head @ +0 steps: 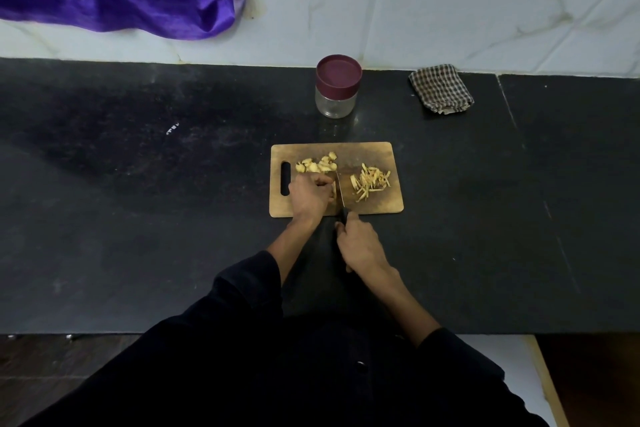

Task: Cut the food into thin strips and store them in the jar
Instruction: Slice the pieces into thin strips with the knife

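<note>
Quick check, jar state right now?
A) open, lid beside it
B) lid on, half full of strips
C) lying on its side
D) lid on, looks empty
D: the jar stands upright behind the cutting board with its maroon lid on and clear glass below; the cut strips lie on the board.

Pale strips (370, 181) on board, jar (337, 86) lidded
</note>
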{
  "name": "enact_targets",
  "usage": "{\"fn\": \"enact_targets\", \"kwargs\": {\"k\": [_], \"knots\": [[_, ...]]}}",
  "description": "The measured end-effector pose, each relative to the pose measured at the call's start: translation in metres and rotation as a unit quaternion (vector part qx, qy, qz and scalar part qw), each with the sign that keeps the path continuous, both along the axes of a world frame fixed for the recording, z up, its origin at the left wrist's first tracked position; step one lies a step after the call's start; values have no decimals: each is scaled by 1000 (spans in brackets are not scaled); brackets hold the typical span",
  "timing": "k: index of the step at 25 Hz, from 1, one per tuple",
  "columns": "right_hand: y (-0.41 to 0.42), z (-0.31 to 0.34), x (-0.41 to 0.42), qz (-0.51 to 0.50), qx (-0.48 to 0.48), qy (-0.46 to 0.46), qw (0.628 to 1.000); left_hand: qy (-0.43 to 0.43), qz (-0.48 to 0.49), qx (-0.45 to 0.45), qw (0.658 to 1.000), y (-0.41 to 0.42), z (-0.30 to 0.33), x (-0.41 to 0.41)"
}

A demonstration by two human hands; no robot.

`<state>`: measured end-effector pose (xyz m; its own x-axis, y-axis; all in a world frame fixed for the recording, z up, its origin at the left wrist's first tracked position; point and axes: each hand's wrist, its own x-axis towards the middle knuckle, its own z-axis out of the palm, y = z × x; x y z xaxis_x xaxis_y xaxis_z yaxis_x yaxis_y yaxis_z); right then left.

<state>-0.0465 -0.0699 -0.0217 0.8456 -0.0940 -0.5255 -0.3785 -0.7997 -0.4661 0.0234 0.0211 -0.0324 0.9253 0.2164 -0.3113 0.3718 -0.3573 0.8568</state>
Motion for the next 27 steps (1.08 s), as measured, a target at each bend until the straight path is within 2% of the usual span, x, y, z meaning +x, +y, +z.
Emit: {"fn": "enact_targets", "kwargs": {"k": [16, 27], "knots": [[1, -4, 6, 8, -9, 5, 1000, 6, -1, -20, 1000, 2, -6, 3], [6, -6, 4, -14, -24, 25, 999, 5, -3, 7, 1000, 0, -4, 1]]}}
